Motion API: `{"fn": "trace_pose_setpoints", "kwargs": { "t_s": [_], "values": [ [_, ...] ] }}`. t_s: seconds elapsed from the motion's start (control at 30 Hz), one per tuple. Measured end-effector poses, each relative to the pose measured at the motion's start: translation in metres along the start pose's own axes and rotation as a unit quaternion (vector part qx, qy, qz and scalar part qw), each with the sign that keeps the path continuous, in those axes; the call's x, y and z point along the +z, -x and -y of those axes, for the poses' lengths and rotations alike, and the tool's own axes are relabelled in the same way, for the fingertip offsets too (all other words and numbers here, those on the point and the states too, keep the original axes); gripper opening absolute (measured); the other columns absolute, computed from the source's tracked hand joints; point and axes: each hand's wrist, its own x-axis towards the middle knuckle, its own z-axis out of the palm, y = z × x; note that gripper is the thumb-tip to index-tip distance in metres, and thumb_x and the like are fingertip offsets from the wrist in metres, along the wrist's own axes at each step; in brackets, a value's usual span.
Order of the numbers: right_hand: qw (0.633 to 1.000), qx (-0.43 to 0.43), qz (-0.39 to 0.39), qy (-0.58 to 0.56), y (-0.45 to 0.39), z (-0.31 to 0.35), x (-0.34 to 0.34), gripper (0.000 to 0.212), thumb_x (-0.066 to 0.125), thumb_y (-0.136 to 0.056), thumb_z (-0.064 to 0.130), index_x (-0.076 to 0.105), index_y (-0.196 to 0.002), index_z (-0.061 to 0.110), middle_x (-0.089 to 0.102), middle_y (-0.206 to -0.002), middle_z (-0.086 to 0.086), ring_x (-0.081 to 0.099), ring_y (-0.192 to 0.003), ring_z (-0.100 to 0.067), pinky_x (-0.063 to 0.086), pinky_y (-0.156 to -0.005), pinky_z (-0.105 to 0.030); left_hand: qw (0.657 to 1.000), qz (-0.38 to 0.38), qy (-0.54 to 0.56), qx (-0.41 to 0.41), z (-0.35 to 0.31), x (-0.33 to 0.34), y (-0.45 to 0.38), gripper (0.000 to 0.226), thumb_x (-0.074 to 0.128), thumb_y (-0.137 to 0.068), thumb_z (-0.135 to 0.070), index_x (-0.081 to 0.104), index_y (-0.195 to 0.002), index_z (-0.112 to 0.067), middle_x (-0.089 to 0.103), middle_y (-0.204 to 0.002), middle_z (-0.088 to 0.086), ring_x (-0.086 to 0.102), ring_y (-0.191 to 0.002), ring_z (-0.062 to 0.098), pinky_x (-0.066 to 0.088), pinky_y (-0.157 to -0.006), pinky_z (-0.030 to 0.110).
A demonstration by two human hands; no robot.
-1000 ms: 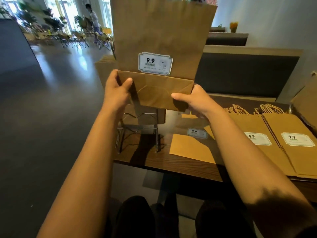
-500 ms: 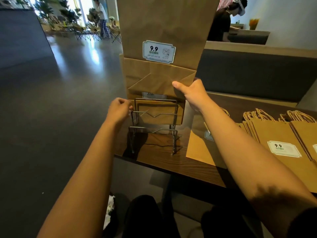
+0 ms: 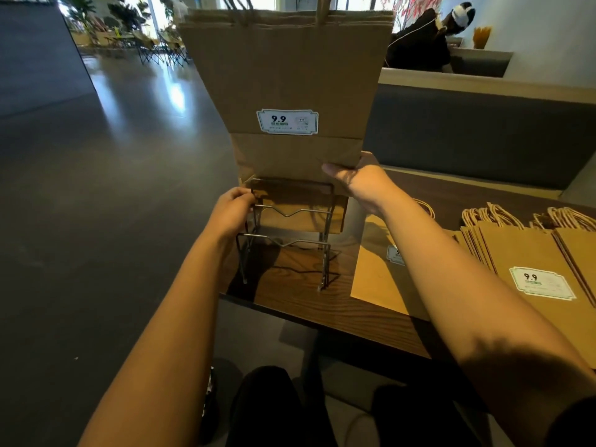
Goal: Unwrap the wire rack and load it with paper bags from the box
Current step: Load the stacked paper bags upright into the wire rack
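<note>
Paper bag upright in the wire rack, bottom edge behind the top wire, rack at the table corner. Right hand fingers grasping the bag's lower right corner. Left hand fingers curled on the rack's top-left wire. More bags lie flat in a stack to the right, handles away.

The upright paper bag standing in the wire rack carries a white sticker reading "9.9" in bold black digits (the small green line beneath is too fine to read). A flat bag lying on the desk bears the same sticker, also "9.9". A third label, half covered by an arm, probably matches.
</note>
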Motion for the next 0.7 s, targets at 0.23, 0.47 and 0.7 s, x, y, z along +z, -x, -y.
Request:
{"fn": "trace_pose_setpoints", "kwargs": {
  "t_s": [0.23, 0.47, 0.7],
  "values": [
    [0.996, 0.055, 0.042, 0.06, 0.014, -0.014, 0.001, 0.02, 0.063, -0.099, 0.038, 0.065, -0.11, 0.021, 0.071, -0.108, 0.0, 0.065, -0.103, -0.016, 0.052, -0.096, -0.035, 0.996, 0.005, 0.085, -0.033, 0.001, 0.001, 0.005, 0.046, 0.06, -0.097, -0.021, 0.034, -0.135, -0.023, 0.054, -0.129, 0.012, 0.066, -0.112, 0.025, 0.059, -0.09, 0.049],
    [0.994, 0.106, 0.022, -0.018, 0.02, -0.028, 0.013, 0.041, 0.046, -0.095, 0.042, 0.055, -0.121, 0.012, 0.054, -0.131, -0.003, 0.045, -0.129, -0.024, 0.03, -0.116, -0.042, 0.997, 0.011, 0.075, -0.016, -0.001, -0.002, 0.005, 0.055, 0.062, -0.092, -0.02, 0.037, -0.139, -0.032, 0.053, -0.136, 0.016, 0.069, -0.111, 0.031, 0.061, -0.088, 0.056],
    [0.982, 0.041, -0.13, 0.131, 0.031, -0.06, 0.021, 0.042, 0.037, -0.108, 0.033, 0.042, -0.145, 0.015, 0.048, -0.149, -0.007, 0.044, -0.139, -0.026, 0.037, -0.117, -0.048, 0.999, 0.017, 0.026, 0.019, -0.004, 0.008, 0.013, 0.039, 0.054, -0.101, -0.017, 0.047, -0.139, -0.025, 0.068, -0.105, 0.01, 0.066, -0.089, 0.029, 0.058, -0.082, 0.048]
  ]
}}
